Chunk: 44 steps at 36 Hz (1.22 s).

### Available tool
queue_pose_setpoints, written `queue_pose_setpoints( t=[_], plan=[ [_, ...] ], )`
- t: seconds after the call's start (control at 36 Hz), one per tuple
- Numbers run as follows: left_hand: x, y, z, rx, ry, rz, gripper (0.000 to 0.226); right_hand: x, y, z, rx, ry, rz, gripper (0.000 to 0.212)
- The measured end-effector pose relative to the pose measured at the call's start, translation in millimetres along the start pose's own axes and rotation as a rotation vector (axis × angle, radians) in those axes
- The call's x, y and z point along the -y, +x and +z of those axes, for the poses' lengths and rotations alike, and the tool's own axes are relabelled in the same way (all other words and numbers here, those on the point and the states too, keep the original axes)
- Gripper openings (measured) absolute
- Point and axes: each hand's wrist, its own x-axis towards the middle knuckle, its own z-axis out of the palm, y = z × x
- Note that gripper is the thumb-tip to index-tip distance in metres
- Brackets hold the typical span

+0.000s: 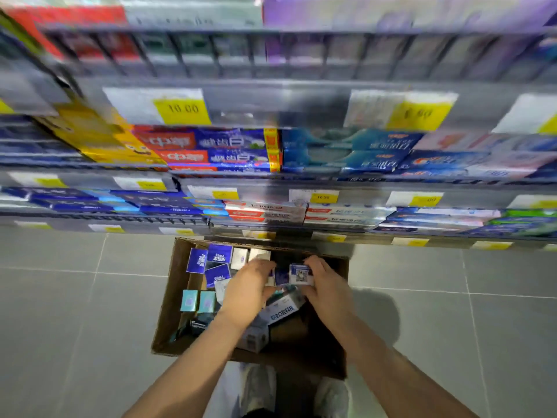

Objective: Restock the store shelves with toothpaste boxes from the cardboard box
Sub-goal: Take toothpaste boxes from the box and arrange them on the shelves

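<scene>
step: picking stock out of the cardboard box [168, 300]
right hand [324, 285]: pinching a blue toothpaste box [300, 274]
left hand [248, 286]: curled among the boxes, grip hard to tell
next: lift clear, find a shelf [301, 185] gap

Grey floor tiles [75, 297] with pale grout lines spread out below a tall store shelving unit [271, 182], whose grey metal tiers rise one above another. White-and-yellow price labels [156, 105] line each tier's front edge; one on the upper tier reads 10.00. A wire rail [211, 55] runs above that tier, blurred by camera motion. Packed cartons in blue, red, yellow and white fill the tiers behind the labels. A soft shadow [376, 315] darkens the floor tiles well below the lowest tier, towards the right.
</scene>
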Motion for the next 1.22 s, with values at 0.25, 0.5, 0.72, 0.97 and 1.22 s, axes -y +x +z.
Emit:
queue_pose_setpoints(
  t=[0.25, 0.5, 0.72, 0.97, 1.22],
  plan=[
    [-75.7, -80.1, -216.4, -0.015, -0.301, -0.213, 0.055, 84.1, -120.3, -184.8, -0.126, 0.402, 0.08, 0.059],
    [-131.9, -143.9, -353.3, -0.011, -0.19, -0.144, 0.029, 133.4, -216.4, -278.4, -0.312, 0.62, 0.079, 0.034],
    [-155.3, -201.9, -407.8, -0.155, -0.244, -0.16, 0.036, 181.9, -254.1, -336.2, -0.38, 0.67, -0.015, 0.03],
    [-171.1, -286.8, -489.7, -0.382, -0.257, -0.18, 0.025, 254.5, -286.4, -389.5, -0.385, 0.662, -0.181, 0.032],
    [-163.3, -371.5, -599.0, -0.599, -0.259, -0.148, 0.022, 384.3, -330.6, -434.7, -0.302, 0.713, -0.467, 0.031]
  ],
)
